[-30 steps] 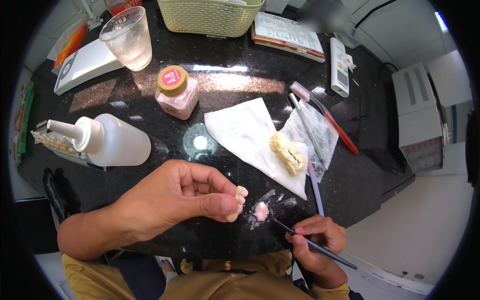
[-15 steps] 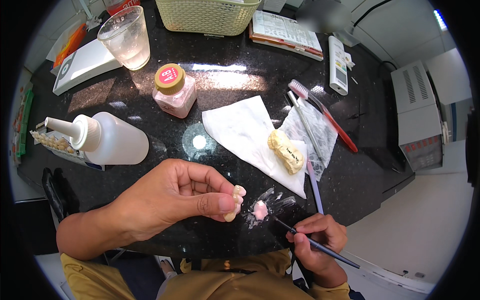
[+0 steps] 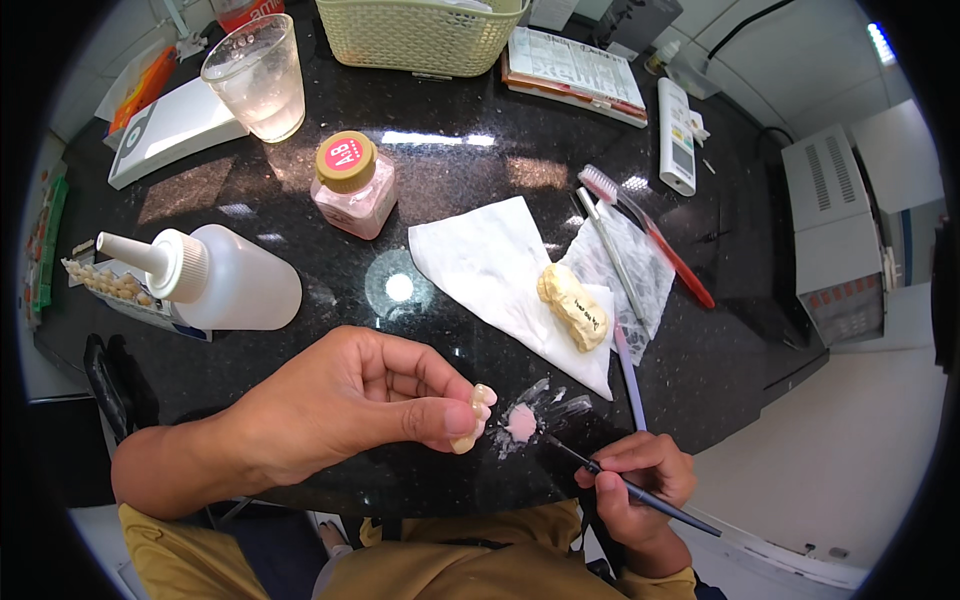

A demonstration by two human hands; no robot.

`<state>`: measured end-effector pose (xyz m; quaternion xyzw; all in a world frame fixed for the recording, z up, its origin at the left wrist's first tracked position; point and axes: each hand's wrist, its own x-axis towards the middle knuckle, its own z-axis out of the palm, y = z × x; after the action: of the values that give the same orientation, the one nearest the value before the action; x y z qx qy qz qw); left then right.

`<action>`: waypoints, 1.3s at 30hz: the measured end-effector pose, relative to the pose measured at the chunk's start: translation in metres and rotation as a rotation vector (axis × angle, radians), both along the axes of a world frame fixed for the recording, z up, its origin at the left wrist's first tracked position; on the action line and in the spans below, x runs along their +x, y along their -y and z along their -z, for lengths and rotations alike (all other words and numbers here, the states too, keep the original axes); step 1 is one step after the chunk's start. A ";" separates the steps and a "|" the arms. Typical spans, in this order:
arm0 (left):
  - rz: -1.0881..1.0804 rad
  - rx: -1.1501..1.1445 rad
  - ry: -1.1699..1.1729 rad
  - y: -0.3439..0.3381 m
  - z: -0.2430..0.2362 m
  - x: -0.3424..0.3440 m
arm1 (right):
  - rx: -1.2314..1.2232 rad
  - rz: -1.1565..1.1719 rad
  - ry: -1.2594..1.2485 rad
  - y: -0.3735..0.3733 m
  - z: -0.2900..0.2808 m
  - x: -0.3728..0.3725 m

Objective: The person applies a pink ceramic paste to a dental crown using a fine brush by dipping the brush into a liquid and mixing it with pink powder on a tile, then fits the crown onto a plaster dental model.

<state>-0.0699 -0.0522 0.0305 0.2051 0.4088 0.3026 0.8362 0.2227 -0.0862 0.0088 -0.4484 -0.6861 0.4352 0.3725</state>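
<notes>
Between thumb and fingers, my left hand pinches a small dental bridge, tooth-coloured with pink patches. My right hand is closed round the handle of a thin dark brush, whose tip points up and left. Just beyond that tip lies a small mound of pink paste, with whitish smears around it on the dark counter. The bridge is held just left of the mound, apart from it. Behind, a cream plaster dental model rests on a folded white tissue.
A purple-handled tool, a metal tool and a red-handled toothbrush lie right of the model. Leftward stand a white squeeze bottle, a gold-capped jar and a glass. A woven basket sits at the back.
My left hand has dipped slightly with the bridge, toward the counter edge. The right hand and brush have barely moved. The whole view has shifted a little.
</notes>
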 end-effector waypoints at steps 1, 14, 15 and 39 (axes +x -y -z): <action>0.017 0.008 -0.020 0.000 -0.001 0.000 | 0.006 0.017 -0.042 0.001 0.002 0.001; 0.097 0.036 -0.008 0.001 -0.002 -0.003 | 0.477 -0.135 -0.136 0.005 0.006 -0.035; 0.106 0.038 -0.002 0.001 -0.003 -0.003 | 0.479 -0.131 -0.168 0.004 0.007 -0.036; 0.163 0.033 -0.030 -0.001 -0.006 -0.004 | 0.469 -0.133 -0.056 0.000 0.003 -0.038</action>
<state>-0.0737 -0.0508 0.0360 0.2561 0.3981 0.2372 0.8483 0.1848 -0.0865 0.0060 -0.2912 -0.7858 0.3001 0.4557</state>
